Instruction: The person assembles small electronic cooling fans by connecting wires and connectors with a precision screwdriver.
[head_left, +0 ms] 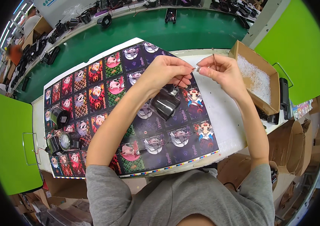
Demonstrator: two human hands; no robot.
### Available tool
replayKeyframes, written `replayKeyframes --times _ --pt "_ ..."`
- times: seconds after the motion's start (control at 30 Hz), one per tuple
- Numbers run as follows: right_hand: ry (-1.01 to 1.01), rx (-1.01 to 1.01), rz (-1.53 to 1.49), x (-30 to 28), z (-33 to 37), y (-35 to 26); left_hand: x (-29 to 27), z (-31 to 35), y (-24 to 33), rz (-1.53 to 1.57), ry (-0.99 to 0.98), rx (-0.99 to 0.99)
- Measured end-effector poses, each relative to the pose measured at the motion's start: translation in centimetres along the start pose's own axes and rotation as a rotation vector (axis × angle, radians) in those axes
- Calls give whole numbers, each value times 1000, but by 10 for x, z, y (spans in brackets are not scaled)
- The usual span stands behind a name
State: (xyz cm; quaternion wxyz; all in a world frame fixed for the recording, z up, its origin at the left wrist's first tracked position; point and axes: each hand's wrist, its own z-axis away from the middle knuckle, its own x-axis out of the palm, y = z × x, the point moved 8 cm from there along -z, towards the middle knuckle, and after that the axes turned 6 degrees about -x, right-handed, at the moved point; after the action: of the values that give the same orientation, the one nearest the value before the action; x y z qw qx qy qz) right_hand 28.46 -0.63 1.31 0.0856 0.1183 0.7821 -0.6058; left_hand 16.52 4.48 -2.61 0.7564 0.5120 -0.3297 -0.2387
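My left hand [169, 71] pinches a thin reddish wire [181, 80] between thumb and fingertips. The wire leads down toward a dark, glossy cylindrical device [165, 104] with a metallic fitting at its upper end, which lies on the printed sheet [160, 154]. Close by on the right, my right hand [222, 71] has its thumb and forefinger closed on a tiny whitish piece [197, 69], mostly covered by the fingers. Another thin brown wire [214, 60] sticks up between the fingers of that hand. The fingertips of both hands almost meet above the sheet's right edge.
A cardboard box [275, 84] of small translucent white pieces stands at the right. More dark cylindrical devices [59, 116] lie on the sheet's left side. Beyond the table runs a green surface [137, 28] lined with black parts. Green panels [299, 41] flank the table. Another person sits far left.
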Motion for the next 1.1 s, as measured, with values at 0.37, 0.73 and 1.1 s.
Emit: replayKeyframes --times 0.37,0.73,1.1 --pt "-54 -313 349 13 1 -28 0 1 0 38 -26 74" --pt "-35 -151 117 6 -13 -30 2 4 10 -28 -117 91" --pt "136 -273 207 -6 -30 -45 5 -13 -23 -79 19 405"
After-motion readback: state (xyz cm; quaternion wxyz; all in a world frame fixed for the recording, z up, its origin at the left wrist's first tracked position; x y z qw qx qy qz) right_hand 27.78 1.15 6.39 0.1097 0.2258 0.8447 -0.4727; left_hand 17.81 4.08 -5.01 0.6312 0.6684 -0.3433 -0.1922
